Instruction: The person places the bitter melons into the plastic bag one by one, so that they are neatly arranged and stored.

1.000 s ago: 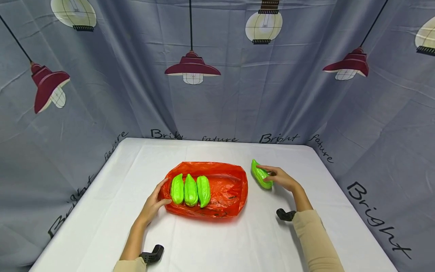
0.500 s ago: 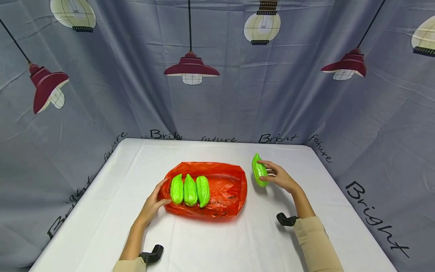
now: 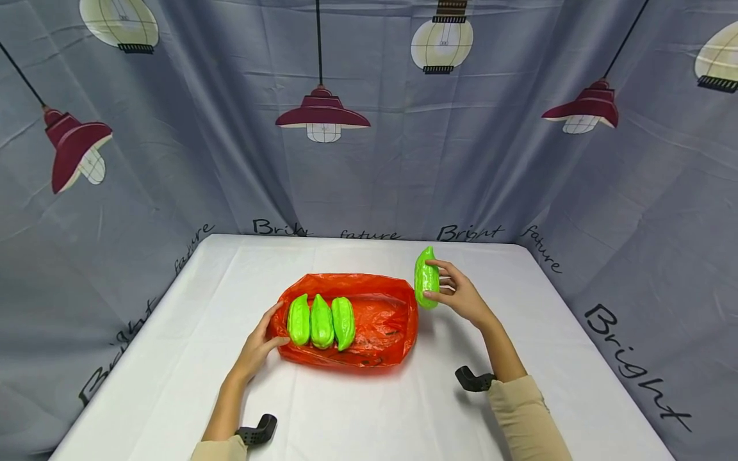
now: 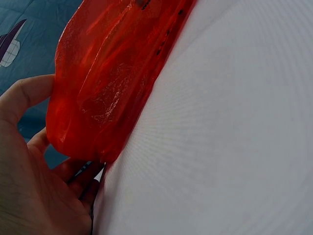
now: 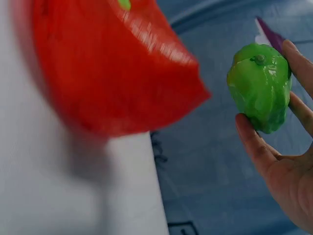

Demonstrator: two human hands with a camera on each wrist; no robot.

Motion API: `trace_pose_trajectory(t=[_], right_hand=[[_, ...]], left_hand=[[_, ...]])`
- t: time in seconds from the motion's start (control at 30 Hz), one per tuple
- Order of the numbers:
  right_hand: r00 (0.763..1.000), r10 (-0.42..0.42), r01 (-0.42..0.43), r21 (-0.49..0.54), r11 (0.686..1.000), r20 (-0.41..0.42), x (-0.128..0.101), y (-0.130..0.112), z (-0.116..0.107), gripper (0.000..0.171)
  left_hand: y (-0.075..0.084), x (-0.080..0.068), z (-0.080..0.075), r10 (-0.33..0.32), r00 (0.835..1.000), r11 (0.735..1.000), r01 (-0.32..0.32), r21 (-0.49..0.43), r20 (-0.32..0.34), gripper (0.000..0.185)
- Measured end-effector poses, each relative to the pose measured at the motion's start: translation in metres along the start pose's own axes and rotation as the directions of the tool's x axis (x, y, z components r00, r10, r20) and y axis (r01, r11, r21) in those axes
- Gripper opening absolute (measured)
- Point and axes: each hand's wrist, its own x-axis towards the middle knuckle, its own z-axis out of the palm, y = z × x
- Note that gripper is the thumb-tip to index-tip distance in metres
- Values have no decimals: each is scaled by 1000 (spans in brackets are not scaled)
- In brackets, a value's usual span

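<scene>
My right hand (image 3: pixel 461 296) holds a glossy green bitter melon (image 3: pixel 426 279) between thumb and fingers, raised above the table at the bag's right end. In the right wrist view the stem end of this bitter melon (image 5: pixel 259 88) faces the camera. An opened red plastic bag (image 3: pixel 383 320) lies wide on the table, its rim standing up. Three more bitter melons (image 3: pixel 321 322) lie side by side in its left half. My left hand (image 3: pixel 256 349) grips the bag's left end, and the left wrist view shows bent fingers against the red plastic (image 4: pixel 98 103).
A white cloth covers the table (image 3: pixel 357 416). Behind and beside it hangs a grey-blue curtain (image 3: pixel 369 179) printed with lamps and lettering. Each wrist carries a black camera mount, such as the right one (image 3: pixel 474 379).
The right hand has lifted the bitter melon off the table and moved it left toward the bag, turning it more upright. The left hand and the bag stay in place.
</scene>
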Motion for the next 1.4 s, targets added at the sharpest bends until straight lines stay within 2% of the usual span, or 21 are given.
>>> trace_pose_trajectory(t=[0.2,0.37,0.57,0.73,0.83,0.9,0.97,1.23,1.4], right_hand=[[998,-31,32,-23,999,50,-6,-35,17,68],[994,-54,60,-65,996,93,-8,-45,33,67],[995,-68,76,-106,991,76,-11,-52,57,64],[994,-95,102,-129,986,62,-8,-33,75,64],[991,-113,121,-124,985,71,-8,-26,83,64],[993,-91,99,-118,988,72,-9,-25,88,64],[994,-81,89,-123,988,70,-7,-14,91,65],[994,-70,81,-137,987,84,-2,6,106,64],[995,-27,47,-223,974,94,0,10,117,64]], left_hand=[[-7,1,0,5,1000,1000,-5,-4,3,71],[-6,0,1,4,1000,1000,-4,-3,4,71],[-7,0,1,3,1000,1000,-3,-16,10,70],[-3,-1,2,0,1000,1000,0,-17,10,71],[13,-3,1,3,1000,1000,-2,-22,15,70],[25,-5,0,6,1000,1000,-6,-17,20,69],[33,-6,-1,10,1000,1000,-10,-19,24,69],[36,-6,-2,-1,1000,1000,1,2,23,69],[33,-6,-2,3,1000,1000,-3,0,20,69]])
